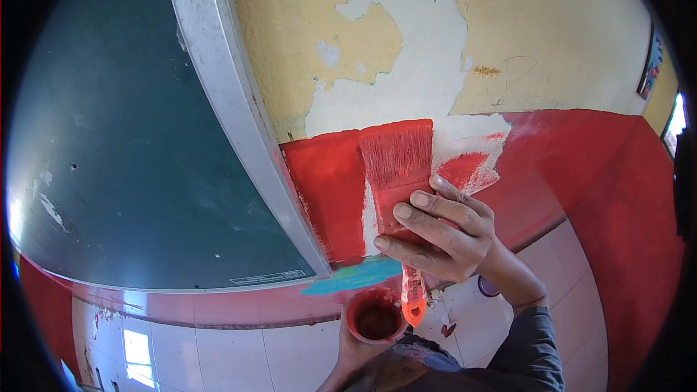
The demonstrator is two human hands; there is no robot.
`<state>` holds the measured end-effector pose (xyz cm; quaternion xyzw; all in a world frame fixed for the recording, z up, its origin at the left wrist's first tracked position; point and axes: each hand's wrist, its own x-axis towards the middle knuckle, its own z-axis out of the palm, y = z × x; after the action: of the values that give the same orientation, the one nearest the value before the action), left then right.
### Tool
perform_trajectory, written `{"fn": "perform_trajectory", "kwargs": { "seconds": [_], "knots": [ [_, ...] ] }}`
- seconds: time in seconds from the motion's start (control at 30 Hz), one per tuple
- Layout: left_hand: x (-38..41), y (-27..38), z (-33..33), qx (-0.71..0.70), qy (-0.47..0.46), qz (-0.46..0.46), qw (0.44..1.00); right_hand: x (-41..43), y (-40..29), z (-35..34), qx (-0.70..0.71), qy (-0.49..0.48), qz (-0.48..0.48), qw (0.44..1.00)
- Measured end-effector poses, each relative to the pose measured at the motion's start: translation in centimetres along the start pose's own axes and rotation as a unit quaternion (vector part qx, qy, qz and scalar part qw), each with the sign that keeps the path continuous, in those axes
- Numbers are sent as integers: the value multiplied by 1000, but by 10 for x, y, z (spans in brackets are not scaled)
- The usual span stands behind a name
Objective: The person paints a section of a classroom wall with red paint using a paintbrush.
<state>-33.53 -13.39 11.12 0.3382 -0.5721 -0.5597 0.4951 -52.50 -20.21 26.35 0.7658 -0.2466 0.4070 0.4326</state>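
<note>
My right hand (pixel 444 228) grips a wide flat paintbrush (pixel 396 155) by its paint-covered ferrule, with the orange handle hanging below. Its red-loaded bristles lie against the wall along the upper edge of the red band. Left of the brush is a patch of glossy, wet-looking red paint (pixel 326 190). Bare whitish wall (pixel 403 92) shows above and to the right where the yellow coat is gone. Lower down, my left hand (pixel 348 345) holds a small round cup of red paint (pixel 377 316), partly hiding the fingers.
A green chalkboard (pixel 136 147) with a grey metal frame (pixel 239 103) borders the painted patch on the left. Turquoise paint (pixel 354 275) streaks the wall beneath. Paint flakes (pixel 448 330) lie on the tiled floor (pixel 305 356), near a purple round object (pixel 488 286).
</note>
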Motion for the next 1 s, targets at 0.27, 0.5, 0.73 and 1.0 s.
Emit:
{"fn": "perform_trajectory", "kwargs": {
  "seconds": [0.27,0.5,0.73,1.0],
  "knots": [
    [-2,2,-1,-17,-10,27,999,-8,-9,-6,8,-34,4,999],
    [-8,-15,-5,-38,-8,-8,999,-3,-17,-22,53,5,8,999],
    [-8,-6,-2,-57,-13,13,998,12,-5,-21,28,15,6,999],
    [-10,-12,-5,8,-7,10,1000,5,4,-8,4,14,-15,1000]
  ]
}}
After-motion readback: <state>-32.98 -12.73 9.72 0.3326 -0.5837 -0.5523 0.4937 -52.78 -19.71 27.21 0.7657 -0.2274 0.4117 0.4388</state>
